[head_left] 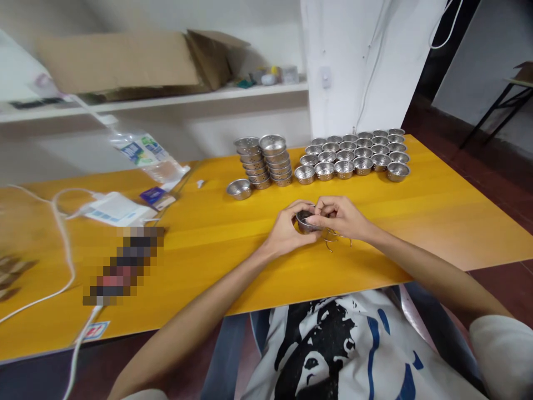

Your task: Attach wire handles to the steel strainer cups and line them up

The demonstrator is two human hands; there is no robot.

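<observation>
Two-handed hold, low over the middle of the yellow table (416, 205), just beyond a white printed shirt (333, 344). Wraps the left hand (287, 230) shut around the side of a small perforated metal cup (305, 221), thumb over the top, fingers curled under. Pinches the cup's rim from the other side with the right hand (343, 218), fingertips bunched tight together; cannot tell whether anything thinner sits in that pinch. Holds the cup just above the tabletop, between both hands. Right under the right hand, on the wood: a few bent wire pieces (339, 240). Farther out to the left, well apart from the hands: a lone cup (239, 189), upright, just beside two stacks of cups (266, 161). To the right of those, a block of cups in rows (353, 155), mouths up, close to the far edge. Off to the left, a white cable (62, 244), a white packet (116, 208) and a clear plastic bag (144, 153). Beyond all, against the wall, a shelf (187, 97) with an open cardboard box (125, 61).
</observation>
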